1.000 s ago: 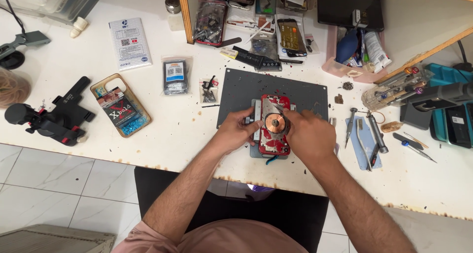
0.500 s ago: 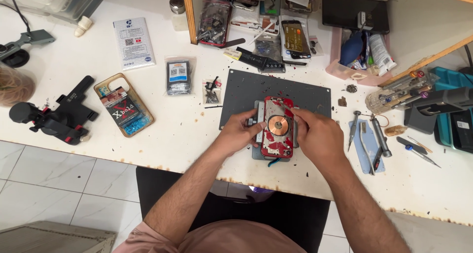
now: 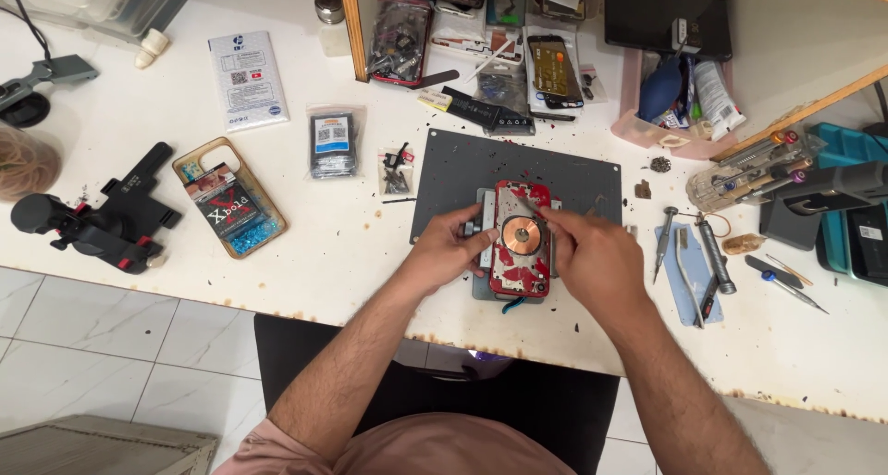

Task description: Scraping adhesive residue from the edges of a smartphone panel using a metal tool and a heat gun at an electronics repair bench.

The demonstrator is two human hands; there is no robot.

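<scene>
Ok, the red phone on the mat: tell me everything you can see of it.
The red phone lies flat, back up, in a grey metal holder on the dark mat. Its red back looks cracked and partly stripped, baring a round copper coil. The left hand steadies the holder's left edge; the right hand reaches fingertips onto its upper part.

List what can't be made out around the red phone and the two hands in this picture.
- Head view: the right hand covers its own fingertips, so any tool in them is hidden.
- The left hand covers the left side of the holder under the phone.
- Parts around the phone's copper coil are too small to tell.
- The grey mat is partly hidden by both hands.
</scene>
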